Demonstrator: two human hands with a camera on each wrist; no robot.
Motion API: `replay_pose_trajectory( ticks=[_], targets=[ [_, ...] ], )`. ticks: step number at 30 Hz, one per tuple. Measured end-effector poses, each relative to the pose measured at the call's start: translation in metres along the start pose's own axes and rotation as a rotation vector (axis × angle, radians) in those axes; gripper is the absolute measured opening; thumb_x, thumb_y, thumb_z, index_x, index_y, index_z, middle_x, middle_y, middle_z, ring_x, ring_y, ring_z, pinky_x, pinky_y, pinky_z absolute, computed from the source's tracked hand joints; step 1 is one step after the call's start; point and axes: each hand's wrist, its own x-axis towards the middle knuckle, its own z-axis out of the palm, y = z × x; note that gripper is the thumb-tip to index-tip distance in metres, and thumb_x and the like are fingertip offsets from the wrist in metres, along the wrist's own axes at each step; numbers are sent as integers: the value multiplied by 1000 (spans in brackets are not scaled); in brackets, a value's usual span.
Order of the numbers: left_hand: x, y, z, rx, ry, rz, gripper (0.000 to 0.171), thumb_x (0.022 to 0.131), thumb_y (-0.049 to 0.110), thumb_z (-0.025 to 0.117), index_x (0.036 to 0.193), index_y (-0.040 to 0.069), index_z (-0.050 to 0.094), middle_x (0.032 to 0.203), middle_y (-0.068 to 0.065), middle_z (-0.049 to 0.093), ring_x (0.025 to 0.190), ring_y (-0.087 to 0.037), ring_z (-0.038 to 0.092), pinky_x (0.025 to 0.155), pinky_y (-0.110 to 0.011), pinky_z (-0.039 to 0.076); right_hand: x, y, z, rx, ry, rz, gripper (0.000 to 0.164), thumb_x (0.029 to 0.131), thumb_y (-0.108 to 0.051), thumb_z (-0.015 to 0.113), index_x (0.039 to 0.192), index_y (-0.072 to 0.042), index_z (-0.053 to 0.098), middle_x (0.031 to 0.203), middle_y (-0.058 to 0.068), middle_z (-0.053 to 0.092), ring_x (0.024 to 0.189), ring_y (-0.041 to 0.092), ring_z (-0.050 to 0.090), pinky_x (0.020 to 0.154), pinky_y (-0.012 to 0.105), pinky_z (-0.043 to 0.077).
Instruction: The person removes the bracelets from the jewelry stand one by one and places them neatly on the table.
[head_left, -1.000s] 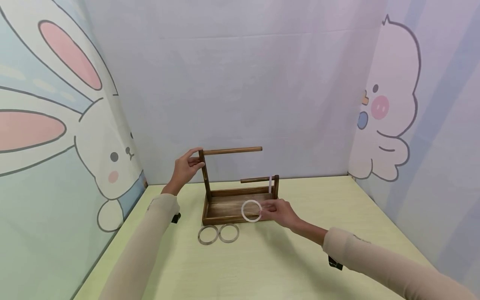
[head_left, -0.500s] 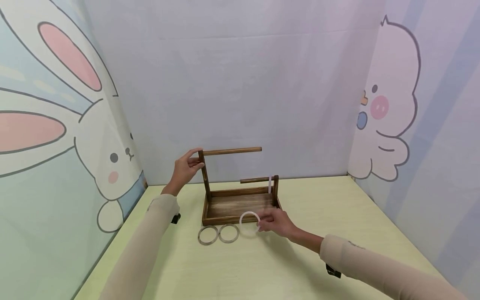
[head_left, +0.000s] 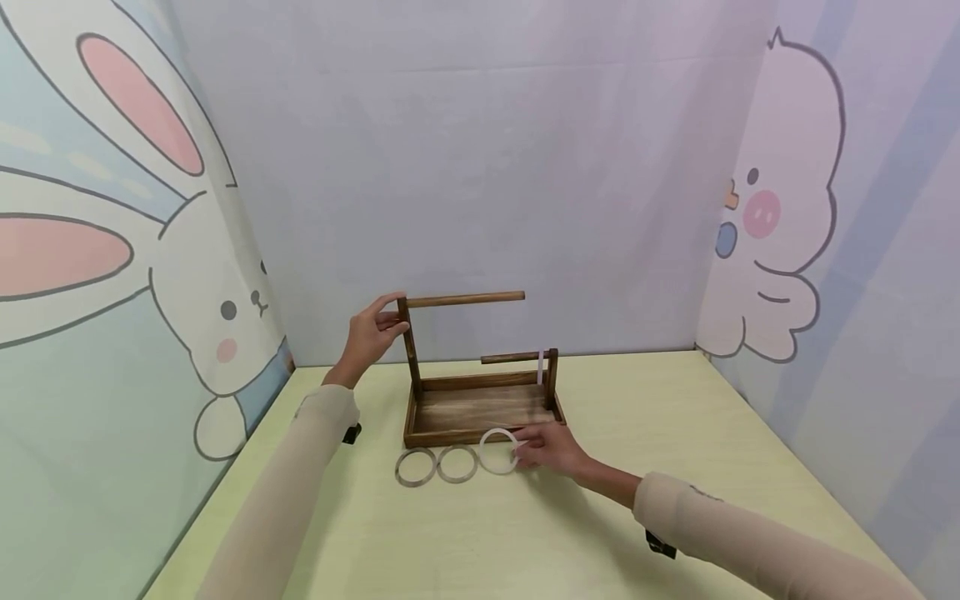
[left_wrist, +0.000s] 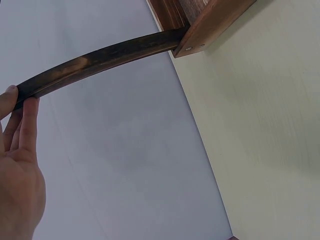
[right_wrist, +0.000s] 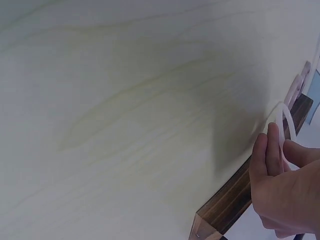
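Note:
In the head view, my left hand pinches the top of the tall left post of a dark wooden stand. The left wrist view has thumb and fingers on either side of that post. My right hand pinches a white bangle by its right side, low at the tray's front edge. Left of it, two greyish bangles, a middle one and a left one, lie side by side on the table. A pale lilac bangle hangs on the stand's short bar.
The stand's tray sits toward the back of the pale yellow table. A long bar sticks out to the right from the tall post, above the tray. Printed cloth walls enclose the back and both sides.
My right hand has come down and toward me with the white bangle, from over the tray's front to beside the two greyish bangles. My left hand stays on the post.

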Motion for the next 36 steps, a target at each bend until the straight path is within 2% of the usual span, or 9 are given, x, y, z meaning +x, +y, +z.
replay_pose_trajectory(
  ticks=[5,18,28,36],
  targets=[
    [0,0,0,13,7,6,59,93,-1,76,146,18,60,123,-24,72,110,-35,73,90,-46,62,0,3,2,14,1,22,28,98,9,64,122,24,62,99,37,71,85,53,73,72,52,65],
    [0,-1,0,13,15,10,60,92,-2,76,146,19,60,122,-23,72,109,-35,73,89,-45,62,0,-1,-1,50,-25,115,30,98,7,65,123,24,62,95,34,73,86,50,74,75,46,66],
    [0,0,0,15,14,1,60,92,-1,76,146,19,60,122,-23,72,109,-34,74,89,-45,62,2,1,0,17,12,88,27,95,8,69,117,23,65,96,34,73,82,45,76,72,42,66],
    [0,-1,1,13,13,15,60,92,-2,76,147,18,60,122,-24,72,109,-36,73,88,-48,62,1,2,1,41,46,62,25,94,9,70,114,23,67,97,36,72,82,50,74,71,44,66]
  ],
)
